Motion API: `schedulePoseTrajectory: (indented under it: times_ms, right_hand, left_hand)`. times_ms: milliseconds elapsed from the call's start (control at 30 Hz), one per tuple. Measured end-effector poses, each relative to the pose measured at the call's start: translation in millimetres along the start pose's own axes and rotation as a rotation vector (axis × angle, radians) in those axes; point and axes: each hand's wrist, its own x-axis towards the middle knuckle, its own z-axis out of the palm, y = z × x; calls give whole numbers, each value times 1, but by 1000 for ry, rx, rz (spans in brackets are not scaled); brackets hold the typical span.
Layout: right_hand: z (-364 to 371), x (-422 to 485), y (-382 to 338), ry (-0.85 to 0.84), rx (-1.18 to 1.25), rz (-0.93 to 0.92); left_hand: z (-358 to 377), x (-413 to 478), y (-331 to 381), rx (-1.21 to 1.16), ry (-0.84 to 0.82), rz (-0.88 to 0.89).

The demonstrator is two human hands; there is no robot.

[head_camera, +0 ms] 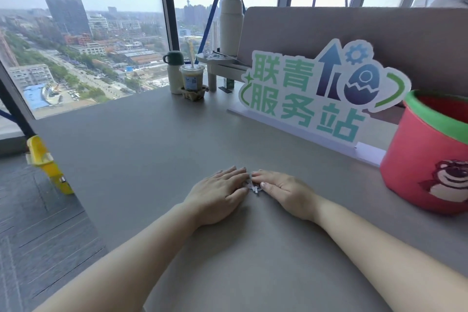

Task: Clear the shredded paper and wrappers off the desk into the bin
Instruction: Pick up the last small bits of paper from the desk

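A small heap of white shredded paper [253, 186] lies on the grey desk [141, 149], squeezed between my two hands. My left hand [217, 195] rests flat, palm down, its fingertips touching the left side of the scraps. My right hand [283, 191] lies flat against their right side, thumb over the paper. Most of the heap is hidden under the fingers. The bin [428, 157], a pink fabric tub with a green rim and a bear picture, stands on the desk to the right of my right hand.
A white standing sign [316, 91] with green characters stands behind my hands. At the back are an iced drink cup [191, 78], a cream flask [174, 72], a tall bottle [231, 28] on a small shelf, and a grey partition [379, 33]. The window is left.
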Motion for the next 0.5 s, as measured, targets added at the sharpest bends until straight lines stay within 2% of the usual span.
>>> schedulePoseTrajectory:
  times_ms: [100,233,333,500]
  right_hand:
    - [2,-16,-6,4,-14,16]
    - [-1,-31,-13,108,-2,113]
    - [-7,-42,-11,147,-80,188]
    - [-16,-52,-2,160,-305,250]
  left_hand:
    - [5,-10,12,14,2,19]
    - [6,-17,19,-31,54,-12]
    - [4,-22,17,-67,94,-26]
    - [-4,-26,11,34,142,-85]
